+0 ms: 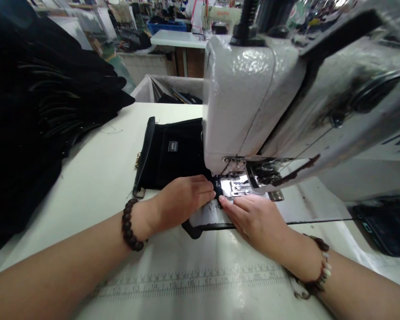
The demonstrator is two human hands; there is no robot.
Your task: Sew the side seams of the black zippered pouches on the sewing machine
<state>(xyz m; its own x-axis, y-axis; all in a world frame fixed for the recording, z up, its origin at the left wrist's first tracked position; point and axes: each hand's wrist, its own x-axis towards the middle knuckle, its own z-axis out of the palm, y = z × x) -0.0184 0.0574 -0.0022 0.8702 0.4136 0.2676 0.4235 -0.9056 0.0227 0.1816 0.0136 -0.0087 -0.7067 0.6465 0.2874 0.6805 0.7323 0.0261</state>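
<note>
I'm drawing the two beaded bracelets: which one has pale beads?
The brown and cream bracelet on the right wrist; the dark brown bracelet on the left wrist shows only dark beads.

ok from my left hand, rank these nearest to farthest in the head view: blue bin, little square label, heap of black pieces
From the left hand:
1. Square label: just beyond the hand, on the black fabric piece
2. Heap of black pieces: off to the left
3. Blue bin: far ahead, in the background
</note>
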